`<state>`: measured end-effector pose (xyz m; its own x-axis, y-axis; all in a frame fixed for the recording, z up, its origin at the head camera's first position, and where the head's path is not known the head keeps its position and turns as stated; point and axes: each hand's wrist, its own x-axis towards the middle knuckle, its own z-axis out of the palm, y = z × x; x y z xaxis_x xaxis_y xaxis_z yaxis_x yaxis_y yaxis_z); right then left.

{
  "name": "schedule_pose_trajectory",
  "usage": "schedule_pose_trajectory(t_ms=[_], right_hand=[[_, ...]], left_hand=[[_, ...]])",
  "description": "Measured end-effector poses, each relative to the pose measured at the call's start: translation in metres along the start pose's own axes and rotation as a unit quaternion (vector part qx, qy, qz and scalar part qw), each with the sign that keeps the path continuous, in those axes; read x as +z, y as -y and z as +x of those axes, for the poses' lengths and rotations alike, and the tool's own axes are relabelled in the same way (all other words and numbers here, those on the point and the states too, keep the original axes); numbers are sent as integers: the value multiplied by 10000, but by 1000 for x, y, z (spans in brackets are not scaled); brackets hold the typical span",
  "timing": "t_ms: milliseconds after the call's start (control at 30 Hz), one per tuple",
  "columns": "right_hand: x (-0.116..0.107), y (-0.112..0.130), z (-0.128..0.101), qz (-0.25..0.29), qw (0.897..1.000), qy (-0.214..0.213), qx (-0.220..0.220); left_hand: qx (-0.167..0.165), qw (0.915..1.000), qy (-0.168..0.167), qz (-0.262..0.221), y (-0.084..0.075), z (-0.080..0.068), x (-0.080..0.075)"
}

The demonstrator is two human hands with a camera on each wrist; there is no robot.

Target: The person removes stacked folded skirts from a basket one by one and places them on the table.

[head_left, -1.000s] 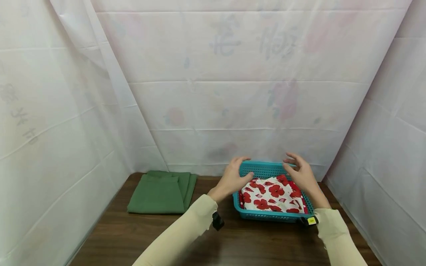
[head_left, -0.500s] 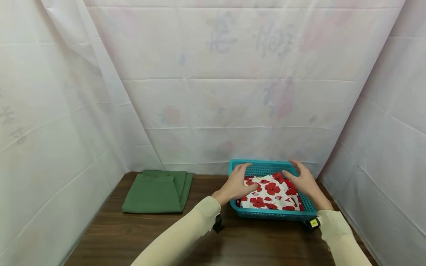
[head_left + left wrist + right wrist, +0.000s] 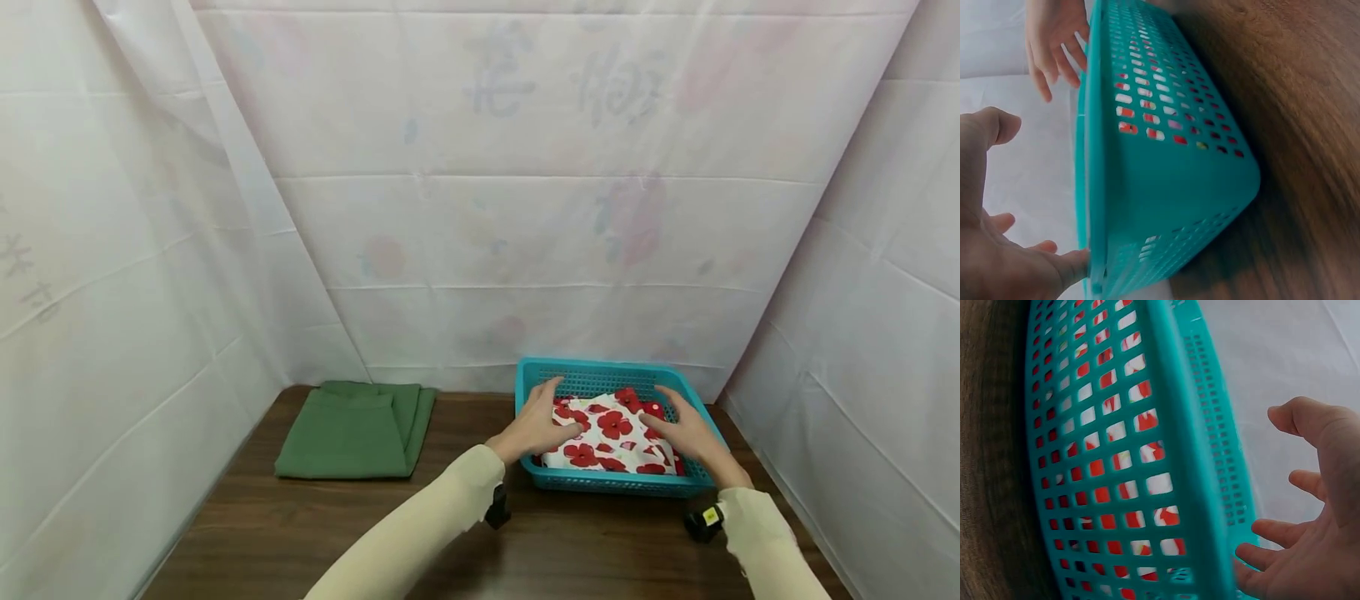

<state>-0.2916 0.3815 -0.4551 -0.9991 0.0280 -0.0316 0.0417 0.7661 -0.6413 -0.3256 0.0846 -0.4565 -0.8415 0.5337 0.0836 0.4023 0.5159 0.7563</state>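
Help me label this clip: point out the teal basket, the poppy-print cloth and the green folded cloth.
teal basket (image 3: 611, 482): head view, near perforated wall.
poppy-print cloth (image 3: 611, 433): head view, middle of the folded top, inside the basket.
green folded cloth (image 3: 341, 437): head view, centre of the top layer.

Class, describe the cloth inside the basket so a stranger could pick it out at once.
On the dark wooden table, look right to the teal plastic basket near the back corner. Folded inside it lies the floral cloth, white with red flowers, between both hands. The only other cloth, the green cloth at the left, is plain.
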Motion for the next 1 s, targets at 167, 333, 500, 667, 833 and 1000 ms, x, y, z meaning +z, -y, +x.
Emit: schedule_pose_trajectory(t_ms=[167, 333, 500, 667, 833, 1000], right_hand=[[5, -6, 3, -46, 9998, 168, 118], [11, -10, 5, -171, 9991, 394, -43], [11, -13, 4, -317, 9973, 654, 70], [12, -16, 6, -302, 9957, 787, 388], [17, -19, 8, -331, 9941, 889, 529], [18, -22, 7, -298, 9923, 859, 838]], left_hand=[[-271, 9993, 271, -22, -1, 3, 13], [-586, 9976, 362, 0, -2, 4, 22], [-911, 9945, 431, 267, -9, 7, 29], [-1136, 9913, 546, 378, -12, 6, 35], [-1421, 9880, 466, 387, -13, 3, 36], [-1535, 9856, 608, 376, -15, 3, 39]])
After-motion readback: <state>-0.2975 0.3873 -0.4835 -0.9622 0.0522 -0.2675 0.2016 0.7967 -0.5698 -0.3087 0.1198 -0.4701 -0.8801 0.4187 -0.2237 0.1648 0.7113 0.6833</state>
